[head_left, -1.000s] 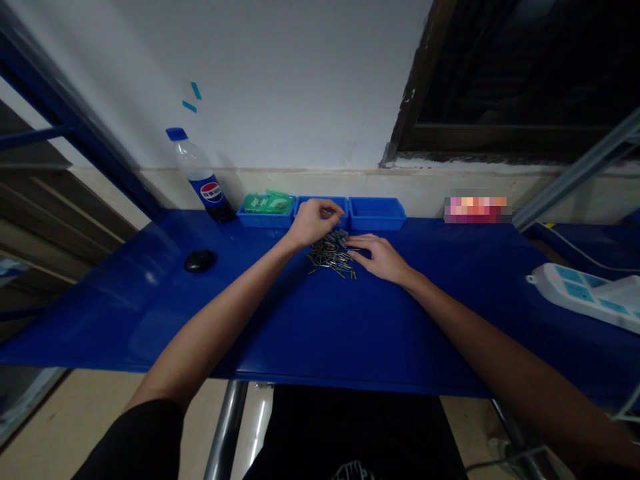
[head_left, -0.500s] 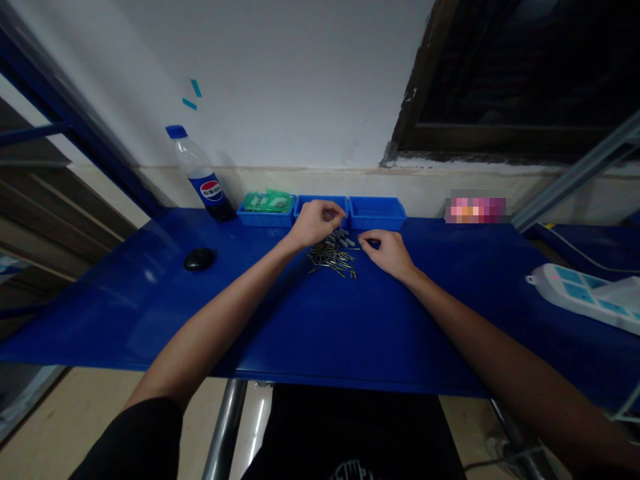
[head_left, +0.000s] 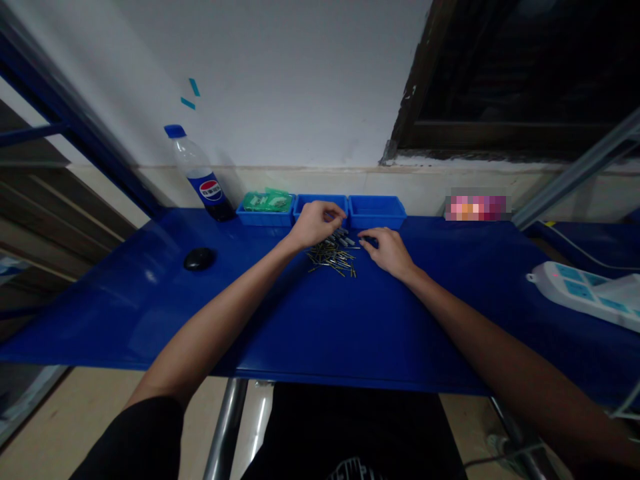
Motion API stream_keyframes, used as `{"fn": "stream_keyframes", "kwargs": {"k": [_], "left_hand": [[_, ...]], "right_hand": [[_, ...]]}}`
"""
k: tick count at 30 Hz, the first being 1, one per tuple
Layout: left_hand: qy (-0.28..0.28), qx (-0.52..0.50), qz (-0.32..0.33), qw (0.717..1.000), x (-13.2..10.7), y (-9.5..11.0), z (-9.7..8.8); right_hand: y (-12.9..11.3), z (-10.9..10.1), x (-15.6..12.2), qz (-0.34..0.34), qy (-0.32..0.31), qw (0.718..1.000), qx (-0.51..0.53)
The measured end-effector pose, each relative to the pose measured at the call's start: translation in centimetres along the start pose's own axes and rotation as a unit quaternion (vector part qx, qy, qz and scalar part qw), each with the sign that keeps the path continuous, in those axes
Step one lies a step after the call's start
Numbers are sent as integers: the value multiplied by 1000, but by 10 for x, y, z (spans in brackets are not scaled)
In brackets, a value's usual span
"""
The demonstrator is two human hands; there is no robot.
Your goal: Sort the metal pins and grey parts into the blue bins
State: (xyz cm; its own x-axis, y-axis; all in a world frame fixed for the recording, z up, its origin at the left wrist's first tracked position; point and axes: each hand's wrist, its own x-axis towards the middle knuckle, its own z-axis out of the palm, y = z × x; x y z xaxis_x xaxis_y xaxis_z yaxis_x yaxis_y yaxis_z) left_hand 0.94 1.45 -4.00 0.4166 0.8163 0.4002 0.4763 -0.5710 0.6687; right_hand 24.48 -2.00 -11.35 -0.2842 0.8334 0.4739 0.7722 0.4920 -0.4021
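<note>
My left hand (head_left: 318, 224) is over the far side of a pile of thin brass-and-silver metal pins (head_left: 330, 257), in front of the middle blue bin (head_left: 320, 200). Its thumb and index finger are pinched together; anything between them is too small to make out. To the right of the pile, my right hand (head_left: 390, 252) rests low over the table, fingers curved, with a small gap between thumb and index tips. Several grey pieces (head_left: 343, 236) lie at the pile's back, between the two hands, partly hidden by the left one.
A left blue bin (head_left: 265, 220) holds green packets (head_left: 269, 201); a right blue bin (head_left: 377, 217) stands alongside. On the blue table (head_left: 310, 333) are a cola bottle (head_left: 207, 183), a black mouse (head_left: 199, 259) and a white power strip (head_left: 580, 290). A pixelated pink object (head_left: 477, 207) is by the wall.
The right thumb and index tips have parted slightly. My left hand stays pinched in nearly the same place, and the pile looks the same.
</note>
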Motion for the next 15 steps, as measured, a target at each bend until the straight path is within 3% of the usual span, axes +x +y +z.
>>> {"fn": "stream_keyframes", "kwargs": {"k": [7, 11, 15], "left_hand": [[-9, 4, 3, 1000, 1, -4, 2], [-28, -12, 13, 999, -1, -1, 1], [-79, -66, 39, 994, -5, 8, 3]], "right_hand": [[0, 1, 2, 55, 19, 991, 123], [-3, 4, 6, 135, 35, 933, 332], [-7, 2, 9, 182, 31, 877, 443]]}}
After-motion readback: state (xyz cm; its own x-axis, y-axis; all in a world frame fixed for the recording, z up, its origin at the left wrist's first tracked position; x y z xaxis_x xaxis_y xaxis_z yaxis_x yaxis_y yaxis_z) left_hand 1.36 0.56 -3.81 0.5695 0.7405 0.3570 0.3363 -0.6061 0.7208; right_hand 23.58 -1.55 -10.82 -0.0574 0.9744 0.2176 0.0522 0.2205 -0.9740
